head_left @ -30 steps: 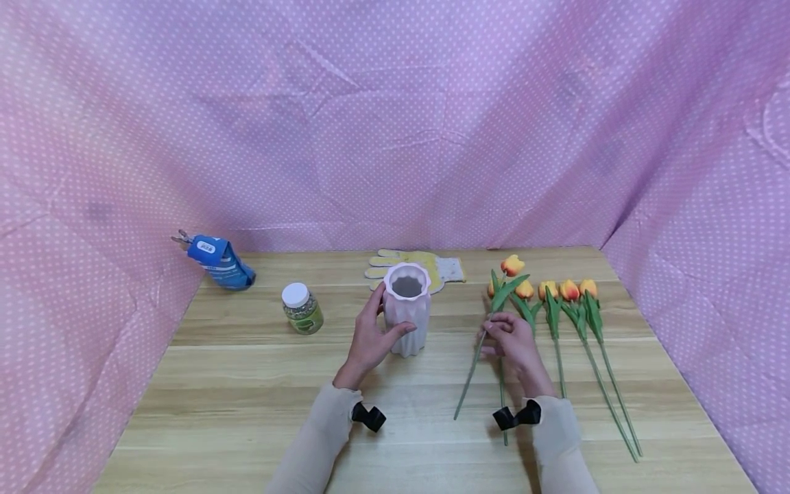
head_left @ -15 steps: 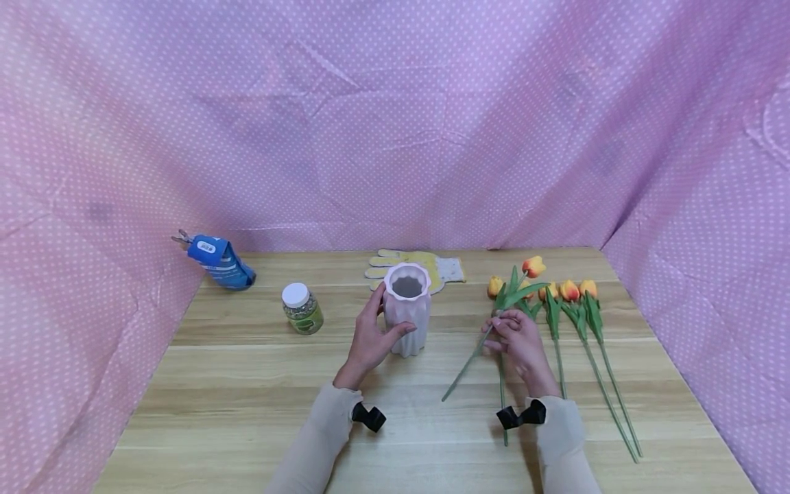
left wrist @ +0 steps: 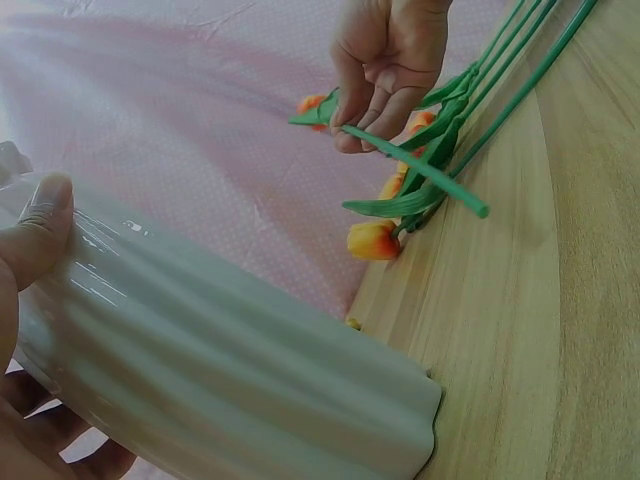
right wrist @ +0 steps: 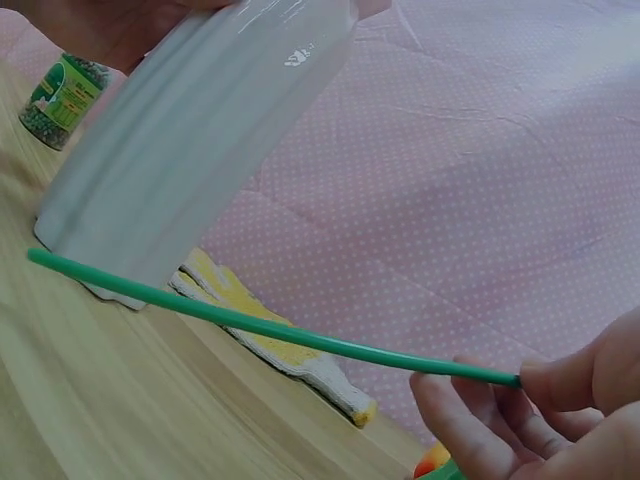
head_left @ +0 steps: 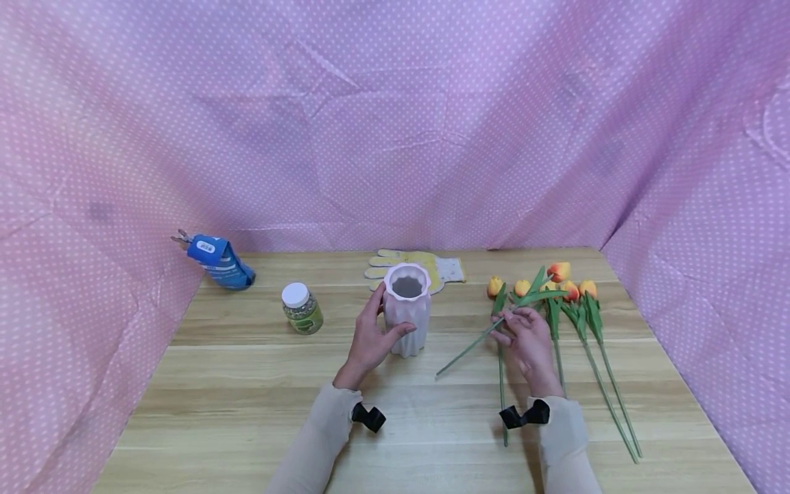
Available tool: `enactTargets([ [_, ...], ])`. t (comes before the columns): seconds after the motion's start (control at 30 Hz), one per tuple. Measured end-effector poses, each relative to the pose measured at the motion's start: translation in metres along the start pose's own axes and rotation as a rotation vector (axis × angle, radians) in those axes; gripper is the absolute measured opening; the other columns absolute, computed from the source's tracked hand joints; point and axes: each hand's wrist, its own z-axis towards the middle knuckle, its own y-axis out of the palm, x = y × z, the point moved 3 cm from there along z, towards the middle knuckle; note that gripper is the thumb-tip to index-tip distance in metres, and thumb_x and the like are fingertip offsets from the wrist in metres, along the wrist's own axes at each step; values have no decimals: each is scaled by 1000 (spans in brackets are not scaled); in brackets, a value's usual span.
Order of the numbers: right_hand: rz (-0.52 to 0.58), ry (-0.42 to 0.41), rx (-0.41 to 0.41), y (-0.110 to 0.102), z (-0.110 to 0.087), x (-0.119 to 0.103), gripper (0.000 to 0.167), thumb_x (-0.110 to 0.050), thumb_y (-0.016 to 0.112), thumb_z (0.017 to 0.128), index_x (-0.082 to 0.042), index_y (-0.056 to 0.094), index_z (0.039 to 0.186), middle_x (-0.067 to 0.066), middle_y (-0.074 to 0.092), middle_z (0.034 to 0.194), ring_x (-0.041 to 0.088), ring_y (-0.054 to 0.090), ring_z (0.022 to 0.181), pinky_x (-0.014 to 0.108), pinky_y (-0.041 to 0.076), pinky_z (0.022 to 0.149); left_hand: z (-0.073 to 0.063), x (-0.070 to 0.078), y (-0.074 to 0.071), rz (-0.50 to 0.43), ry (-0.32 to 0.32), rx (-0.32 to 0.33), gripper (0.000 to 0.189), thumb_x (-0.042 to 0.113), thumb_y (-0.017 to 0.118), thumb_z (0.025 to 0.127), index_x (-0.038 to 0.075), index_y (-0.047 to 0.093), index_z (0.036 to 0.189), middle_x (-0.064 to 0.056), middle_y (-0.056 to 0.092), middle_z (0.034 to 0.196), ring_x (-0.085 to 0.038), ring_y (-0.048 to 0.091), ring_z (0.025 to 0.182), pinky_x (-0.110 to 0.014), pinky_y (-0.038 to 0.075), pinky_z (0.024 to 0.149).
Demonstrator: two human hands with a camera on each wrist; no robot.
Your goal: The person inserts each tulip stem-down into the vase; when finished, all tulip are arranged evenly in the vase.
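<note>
A white fluted vase (head_left: pixel 409 322) stands upright on the table, its scalloped mouth facing up. My left hand (head_left: pixel 372 337) grips its left side, the thumb across the front, as the left wrist view also shows. To the right, my right hand (head_left: pixel 527 343) pinches the stem of a red-and-yellow tulip (head_left: pixel 559 272). That tulip slants, bloom to the far right and bare stem end toward the vase, apart from it. In the right wrist view the green stem (right wrist: pixel 270 328) runs from my fingertips across in front of the vase (right wrist: pixel 200 150). Several more tulips (head_left: pixel 588 288) lie beneath and beyond this hand.
Behind the vase lies a yellow-and-white work glove (head_left: pixel 450 269). On the left stand a white-lidded jar (head_left: pixel 303 309) of small grains and a blue bag (head_left: pixel 223 263) with a metal clip on top. Pink dotted cloth (head_left: pixel 395 137) hangs around the wooden table (head_left: pixel 247 412).
The held tulip has tipped over, its bloom swinging right and its stem end rising leftward toward the vase. My right hand has shifted slightly right. The left hand and vase stay put.
</note>
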Motion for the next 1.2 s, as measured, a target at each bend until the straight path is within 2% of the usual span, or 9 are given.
enactTargets([
  [0.17, 44, -7, 44, -1, 0, -2, 10, -6, 48, 104, -5, 42, 111, -6, 70, 85, 8, 72, 86, 27, 63, 74, 0, 0, 0, -4, -12, -1, 90, 27, 81, 84, 11, 30, 157, -13, 48, 153, -36, 53, 133, -56, 45, 111],
  [0.4, 165, -52, 97, -3, -1, -6, 7, -3, 50, 102, -8, 46, 103, -4, 70, 84, 10, 71, 83, 30, 63, 76, -1, 1, 0, -11, -21, -3, 90, 32, 81, 84, 11, 31, 157, -13, 48, 154, -38, 53, 134, -57, 45, 111],
  [0.6, 286, -84, 137, -5, -1, -15, 5, -1, 50, 102, -6, 48, 101, 0, 71, 83, 13, 72, 80, 31, 64, 73, -1, 1, 0, 2, 29, 8, 90, 41, 78, 84, 13, 32, 157, -14, 50, 151, -36, 56, 130, -56, 47, 108],
  [0.7, 348, -99, 164, -6, -2, -19, 5, 0, 51, 101, -5, 48, 100, 2, 69, 84, 15, 72, 80, 32, 64, 72, 0, 0, 0, -6, 37, 7, 89, 35, 79, 85, 15, 31, 157, -12, 51, 151, -34, 56, 131, -55, 47, 109],
  [0.9, 440, -133, 197, -7, -4, -26, 9, 1, 56, 99, -4, 48, 100, 7, 68, 84, 18, 72, 77, 34, 64, 70, 1, 1, 1, -31, -8, 0, 90, 21, 82, 83, 15, 31, 157, -9, 49, 153, -33, 54, 133, -54, 43, 113],
  [1.07, 491, -180, 205, -7, -9, -38, 9, 1, 58, 97, -2, 49, 99, 10, 67, 84, 20, 72, 78, 36, 64, 69, 1, 2, 1, -25, -8, -1, 90, 21, 82, 83, 15, 31, 157, -10, 50, 152, -33, 54, 133, -54, 44, 113],
  [1.2, 544, -237, 171, -5, -11, -50, 8, 4, 55, 98, -1, 49, 98, 11, 66, 84, 21, 72, 76, 36, 64, 65, 1, 2, 1, -24, -2, -4, 90, 22, 81, 84, 16, 30, 157, -10, 49, 152, -33, 54, 133, -54, 44, 113],
])
